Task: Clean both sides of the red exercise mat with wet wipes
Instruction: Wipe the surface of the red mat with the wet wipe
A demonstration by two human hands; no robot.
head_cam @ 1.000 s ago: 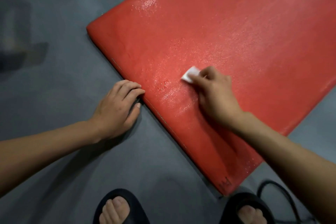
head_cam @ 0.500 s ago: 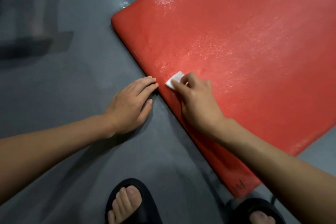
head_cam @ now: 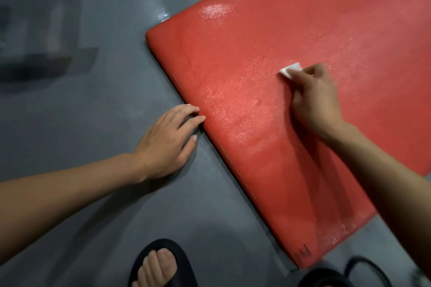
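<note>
The red exercise mat [head_cam: 268, 42] lies flat on the grey floor, running diagonally from the lower right up past the top right, its surface glistening wet. My right hand [head_cam: 313, 98] is on the mat's middle, its curled fingers pinching a small folded white wet wipe [head_cam: 290, 70] against the surface. My left hand [head_cam: 169, 141] rests on the floor beside the mat's near long edge, fingers relaxed, fingertips touching that edge.
My feet in black sandals [head_cam: 161, 263] stand on the grey floor [head_cam: 93, 112] at the bottom. A black cable [head_cam: 370, 268] loops near the mat's near corner at the lower right. Dark shapes sit at the upper left.
My right hand has slid the wipe away from the mat's near edge toward its middle, rightward. The left hand has stayed by the edge. The view has shifted.
</note>
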